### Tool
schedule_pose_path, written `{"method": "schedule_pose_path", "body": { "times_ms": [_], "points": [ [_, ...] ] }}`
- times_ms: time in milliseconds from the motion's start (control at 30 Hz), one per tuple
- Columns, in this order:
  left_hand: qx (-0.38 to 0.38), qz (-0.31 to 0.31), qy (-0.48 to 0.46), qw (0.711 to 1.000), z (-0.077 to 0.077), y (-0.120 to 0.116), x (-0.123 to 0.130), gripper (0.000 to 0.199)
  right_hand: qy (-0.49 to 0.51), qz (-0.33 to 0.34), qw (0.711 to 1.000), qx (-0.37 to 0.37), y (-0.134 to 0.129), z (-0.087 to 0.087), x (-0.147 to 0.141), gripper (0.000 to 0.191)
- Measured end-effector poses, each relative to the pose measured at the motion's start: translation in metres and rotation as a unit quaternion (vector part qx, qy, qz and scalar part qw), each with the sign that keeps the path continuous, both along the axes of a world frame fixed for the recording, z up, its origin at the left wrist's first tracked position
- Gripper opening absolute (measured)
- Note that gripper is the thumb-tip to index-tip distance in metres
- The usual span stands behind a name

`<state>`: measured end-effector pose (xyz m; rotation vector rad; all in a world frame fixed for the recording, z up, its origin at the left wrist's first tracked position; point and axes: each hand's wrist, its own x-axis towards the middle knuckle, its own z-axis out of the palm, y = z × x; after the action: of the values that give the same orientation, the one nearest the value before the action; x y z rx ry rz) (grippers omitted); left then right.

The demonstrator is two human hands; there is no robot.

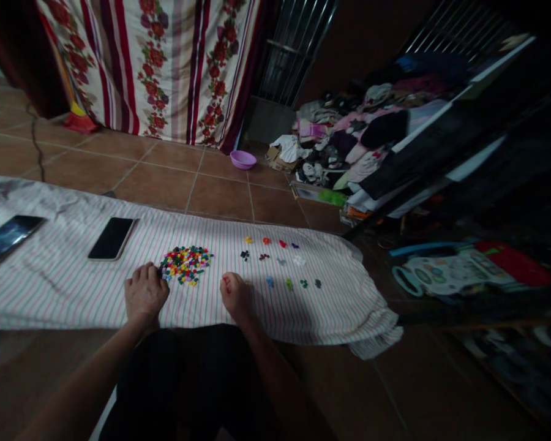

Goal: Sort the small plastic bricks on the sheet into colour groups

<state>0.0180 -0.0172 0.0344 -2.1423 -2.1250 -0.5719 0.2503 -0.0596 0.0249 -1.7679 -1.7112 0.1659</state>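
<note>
Tabletop (340,306), covered by striped cloth (73,294). Heap of small coloured pieces (187,263): midway between far and near edges. Left hand (147,290): fingers curled at the heap's left side; cannot tell whether anything is held. Right hand (237,296): closed loosely, red piece (226,282) at its fingertips, right of the heap. Small single-colour clusters (269,282): three rows, toward the right edge. Two dark phones (112,238): left of the heap.
</note>
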Motion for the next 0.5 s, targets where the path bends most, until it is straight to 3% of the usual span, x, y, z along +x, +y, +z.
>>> {"method": "schedule_pose_path", "body": {
  "times_ms": [233,500],
  "points": [
    [0.002,-0.001,0.003,1.000,0.002,-0.001,0.002,0.028,0.080,-0.081,0.992,0.045,0.011,0.005,0.070,0.023],
    [-0.002,0.001,0.010,1.000,0.002,-0.001,0.001,0.027,0.207,-0.198,0.957,0.038,0.040,-0.005,0.167,0.030]
  ]
}}
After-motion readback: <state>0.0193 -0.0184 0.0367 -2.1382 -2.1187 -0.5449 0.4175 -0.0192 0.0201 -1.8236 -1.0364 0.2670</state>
